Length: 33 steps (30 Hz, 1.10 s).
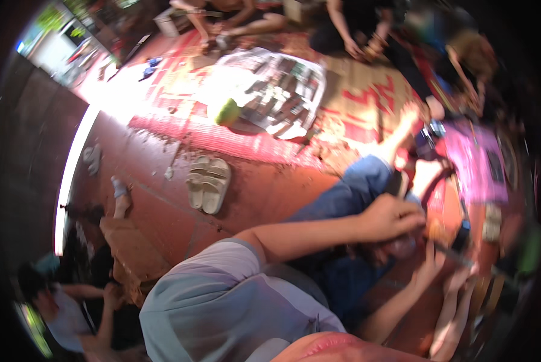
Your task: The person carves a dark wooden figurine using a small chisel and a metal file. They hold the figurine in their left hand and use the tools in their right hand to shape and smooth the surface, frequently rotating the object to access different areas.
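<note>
Small orange-brown object, blurred, beside a thin dark rod.

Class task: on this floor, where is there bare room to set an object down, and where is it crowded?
Free: red tiled floor between the pale sandals and the patterned red mat. Crowded: around both hands, left hand and right hand, amid blurred items.

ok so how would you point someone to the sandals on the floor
Start at the red patterned mat spread over the reddish floor. Just below its near edge lies a pair of pale cream sandals, side by side. They are the only footwear there, lighter than the green round object on the mat.
</note>
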Motion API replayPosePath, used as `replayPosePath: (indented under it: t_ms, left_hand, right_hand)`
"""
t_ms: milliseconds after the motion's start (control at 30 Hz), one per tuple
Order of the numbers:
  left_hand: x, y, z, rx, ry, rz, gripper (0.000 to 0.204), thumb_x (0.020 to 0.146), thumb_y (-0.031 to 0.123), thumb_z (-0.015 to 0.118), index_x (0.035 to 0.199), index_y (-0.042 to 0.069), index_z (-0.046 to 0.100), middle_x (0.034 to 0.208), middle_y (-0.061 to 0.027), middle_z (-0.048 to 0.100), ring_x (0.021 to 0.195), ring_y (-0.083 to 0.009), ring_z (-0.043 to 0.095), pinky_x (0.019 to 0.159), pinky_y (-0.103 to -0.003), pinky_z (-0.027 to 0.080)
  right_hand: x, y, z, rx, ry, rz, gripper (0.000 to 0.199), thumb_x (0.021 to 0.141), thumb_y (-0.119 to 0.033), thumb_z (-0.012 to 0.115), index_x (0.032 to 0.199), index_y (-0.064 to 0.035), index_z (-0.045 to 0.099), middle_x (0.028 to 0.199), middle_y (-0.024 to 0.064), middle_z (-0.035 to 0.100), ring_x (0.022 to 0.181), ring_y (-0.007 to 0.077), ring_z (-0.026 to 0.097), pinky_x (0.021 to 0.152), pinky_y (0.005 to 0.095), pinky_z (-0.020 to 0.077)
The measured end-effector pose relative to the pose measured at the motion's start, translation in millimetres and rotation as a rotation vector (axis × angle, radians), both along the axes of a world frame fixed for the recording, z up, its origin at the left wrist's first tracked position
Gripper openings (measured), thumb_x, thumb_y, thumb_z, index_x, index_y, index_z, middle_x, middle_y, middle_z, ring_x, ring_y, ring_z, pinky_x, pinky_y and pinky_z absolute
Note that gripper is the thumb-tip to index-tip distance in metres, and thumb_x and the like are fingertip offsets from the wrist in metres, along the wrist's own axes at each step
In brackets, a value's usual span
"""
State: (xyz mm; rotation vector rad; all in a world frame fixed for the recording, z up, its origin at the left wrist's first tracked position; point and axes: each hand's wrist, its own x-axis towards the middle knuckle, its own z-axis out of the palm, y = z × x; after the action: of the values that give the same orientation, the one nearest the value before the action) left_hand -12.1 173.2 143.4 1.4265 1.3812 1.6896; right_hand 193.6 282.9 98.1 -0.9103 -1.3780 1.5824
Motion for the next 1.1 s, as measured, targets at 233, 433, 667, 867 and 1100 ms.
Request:
replayPosePath:
  t_ms: [233, 433, 667, 867, 1100]
  left_hand:
    - [-0.2, -1.6, -4.8, -0.038, -0.258, 0.049, 0.032, 0.099, 0.024, 0.045, 0.098, -0.001, 0.066, 0.074, -0.0034, 0.064, 0.057, -0.0045, 0.054, 0.049, -0.019, 0.041]
    - [6.8, 0.0, 3.4, -0.074, -0.221, 0.029, 0.044, 0.1, 0.033, 0.04, 0.099, -0.003, 0.065, 0.072, -0.0052, 0.062, 0.054, -0.0061, 0.052, 0.048, -0.018, 0.039]
    - [4.3, -2.1, -0.5, -0.057, -0.211, 0.078, 0.044, 0.1, 0.034, 0.041, 0.097, -0.002, 0.066, 0.066, -0.0049, 0.061, 0.052, -0.0047, 0.05, 0.046, -0.018, 0.037]
    - [2.9, -0.6, -2.4, -0.056, -0.199, 0.07, 0.043, 0.098, 0.035, 0.045, 0.097, -0.001, 0.067, 0.067, -0.0035, 0.061, 0.052, -0.0039, 0.049, 0.047, -0.019, 0.037]
    - [1.5, 1.1, -4.0, -0.075, -0.217, 0.022, 0.042, 0.098, 0.035, 0.046, 0.099, -0.001, 0.067, 0.076, -0.0053, 0.066, 0.054, -0.0045, 0.052, 0.048, -0.019, 0.039]
  right_hand:
    - [-26.0, -79.1, 67.8, 0.17, 0.357, 0.158, 0.016, 0.082, 0.002, 0.065, 0.09, -0.0034, 0.052, 0.086, 0.0074, 0.06, 0.11, 0.0232, 0.057, 0.09, 0.0287, 0.0485]
    - [-27.7, -77.5, 61.0, 0.381, 0.077, 0.182, 0.013, 0.084, -0.001, 0.064, 0.087, 0.0008, 0.051, 0.084, 0.007, 0.057, 0.091, 0.0182, 0.064, 0.085, 0.0327, 0.052]
    - [-32.5, -80.4, 68.0, 0.517, -0.039, 0.311, 0.015, 0.084, -0.006, 0.066, 0.087, -0.0025, 0.052, 0.085, 0.001, 0.056, 0.091, 0.0108, 0.057, 0.081, 0.0262, 0.0471]
    - [-32.3, -59.0, 73.5, 0.095, 0.15, 0.189, 0.017, 0.084, -0.005, 0.066, 0.087, -0.0013, 0.051, 0.085, 0.0038, 0.055, 0.084, 0.0111, 0.058, 0.075, 0.0257, 0.0483]
    - [-32.0, -68.4, 74.6, 0.042, 0.214, 0.088, 0.016, 0.083, -0.003, 0.066, 0.089, -0.0006, 0.051, 0.083, 0.0045, 0.056, 0.083, 0.0112, 0.06, 0.073, 0.0235, 0.0488]
